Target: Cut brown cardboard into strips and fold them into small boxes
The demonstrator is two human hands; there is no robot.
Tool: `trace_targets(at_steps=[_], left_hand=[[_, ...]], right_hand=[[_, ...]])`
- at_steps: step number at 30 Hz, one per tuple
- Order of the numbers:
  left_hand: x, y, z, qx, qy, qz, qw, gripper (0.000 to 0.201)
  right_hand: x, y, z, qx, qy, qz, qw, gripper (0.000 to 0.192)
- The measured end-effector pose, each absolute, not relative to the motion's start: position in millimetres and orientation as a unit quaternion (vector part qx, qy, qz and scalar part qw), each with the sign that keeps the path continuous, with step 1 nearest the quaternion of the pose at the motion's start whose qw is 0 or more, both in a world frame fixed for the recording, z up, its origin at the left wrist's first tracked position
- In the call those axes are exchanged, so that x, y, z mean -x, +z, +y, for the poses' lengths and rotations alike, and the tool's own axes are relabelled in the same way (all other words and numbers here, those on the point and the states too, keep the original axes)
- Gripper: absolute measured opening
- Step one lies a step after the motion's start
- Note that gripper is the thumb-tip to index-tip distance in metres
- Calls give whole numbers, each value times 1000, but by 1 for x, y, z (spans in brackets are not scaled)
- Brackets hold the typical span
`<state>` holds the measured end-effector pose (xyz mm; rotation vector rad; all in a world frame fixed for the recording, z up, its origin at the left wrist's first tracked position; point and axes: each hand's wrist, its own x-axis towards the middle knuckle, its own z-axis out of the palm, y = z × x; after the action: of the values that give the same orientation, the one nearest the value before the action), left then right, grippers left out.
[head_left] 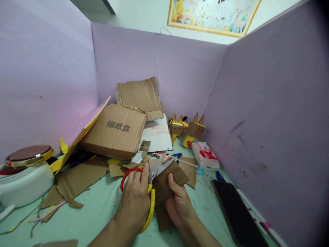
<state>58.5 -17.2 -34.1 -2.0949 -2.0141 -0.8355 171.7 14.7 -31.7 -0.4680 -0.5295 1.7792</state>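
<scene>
In the middle foreground, my left hand (135,200) is closed round a pair of scissors (151,175) with one red and one yellow handle. Their blades stand apart and point away from me, one of them along the upper edge of a small brown cardboard piece (167,180). My right hand (181,204) pinches that piece, thumb on top; the other fingers are mostly hidden beneath it. Below it, another cardboard strip (163,218) hangs down or lies on the table; I cannot tell which.
A closed cardboard box (115,132) and cardboard scraps (82,175) lie at left, near a white pot (25,185). Two yellow horned cardboard figures (194,130) stand behind a tissue pack (205,156). A phone (238,212) lies at right. Purple partitions (159,68) enclose the table.
</scene>
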Motion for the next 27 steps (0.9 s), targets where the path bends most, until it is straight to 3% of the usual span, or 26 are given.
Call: trace_targets(at_steps=[6,14,20,24,27], left_hand=[[-54,-34,-17,700,-263,-662,51,53],[-45,-23,-20,706,-252,-660,-43,50],[-37,-14,-14,684,-365,-613,-152,22],[-19,-10,0,567,-460,-663,-163,35],[-7,-10,6,551,-459,-679,-155,41]], right_hand=[[-173,-33,16,205,750,-238,582,45],[-173,-35,17,215,739,-255,585,45],[-176,-38,22,241,727,-247,593,42],[-180,-35,28,275,756,-204,558,36],[-182,-31,31,292,777,-190,525,31]])
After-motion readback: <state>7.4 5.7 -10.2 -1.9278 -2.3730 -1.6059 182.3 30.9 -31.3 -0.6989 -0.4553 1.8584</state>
